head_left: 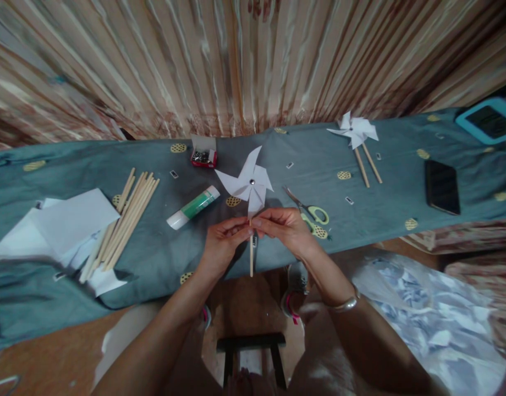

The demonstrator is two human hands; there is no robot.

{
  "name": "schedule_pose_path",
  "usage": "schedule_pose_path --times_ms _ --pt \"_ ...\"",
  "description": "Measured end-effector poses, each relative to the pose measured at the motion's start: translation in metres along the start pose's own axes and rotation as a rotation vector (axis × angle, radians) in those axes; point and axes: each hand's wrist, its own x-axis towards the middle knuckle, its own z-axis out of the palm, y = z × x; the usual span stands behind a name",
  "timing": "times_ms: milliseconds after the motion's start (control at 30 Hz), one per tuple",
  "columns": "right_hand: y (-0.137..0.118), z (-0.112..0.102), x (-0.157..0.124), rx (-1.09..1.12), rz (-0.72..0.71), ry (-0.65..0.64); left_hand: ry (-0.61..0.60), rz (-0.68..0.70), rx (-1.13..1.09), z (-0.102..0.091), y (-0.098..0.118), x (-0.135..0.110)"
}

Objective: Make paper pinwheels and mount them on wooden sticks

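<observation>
The left hand [222,242] and right hand [284,228] each pinch the paper pinwheel [248,184] by its stick [251,258].

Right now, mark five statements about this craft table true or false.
1. The left hand and right hand both pinch the stick of a white paper pinwheel. True.
2. The glue stick stands upright. False: it lies on its side, left of the pinwheel.
3. The scissors lie on the cloth just right of the right hand. True.
4. The bundle of wooden sticks lies beside the phone. False: it lies at the far left, by white paper; the phone is at the far right.
5. The small red box is closed. False: its lid stands open.
</observation>
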Motion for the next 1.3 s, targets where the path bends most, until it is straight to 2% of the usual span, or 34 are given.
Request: schedule_pose_path --times_ms 133,200,400,500,767,1033,1300 --pt "-0.003 -0.006 -0.002 0.003 -0.012 0.015 0.017 -0.009 -0.012 0.001 0.000 0.000" --pt "-0.005 -0.013 -0.002 -0.010 -0.026 0.076 0.030 -0.018 -0.005 0.001 0.000 0.000" --pt "-0.004 -0.040 0.004 0.074 -0.134 0.488 0.007 -0.033 0.038 -0.001 -0.002 0.000" --pt "-0.001 -0.046 0.009 0.075 -0.184 0.612 -0.015 -0.047 0.023 -0.002 -0.002 -0.001" --pt "0.003 -0.044 0.016 0.070 -0.103 0.516 -0.041 -0.060 0.054 -0.003 -0.001 -0.003" --pt "0.001 -0.040 0.013 0.060 -0.113 0.460 -0.025 -0.046 0.045 -0.003 0.000 -0.002" --pt "-0.003 -0.035 0.010 0.114 -0.061 0.443 -0.003 -0.012 0.050 -0.001 0.000 -0.001"
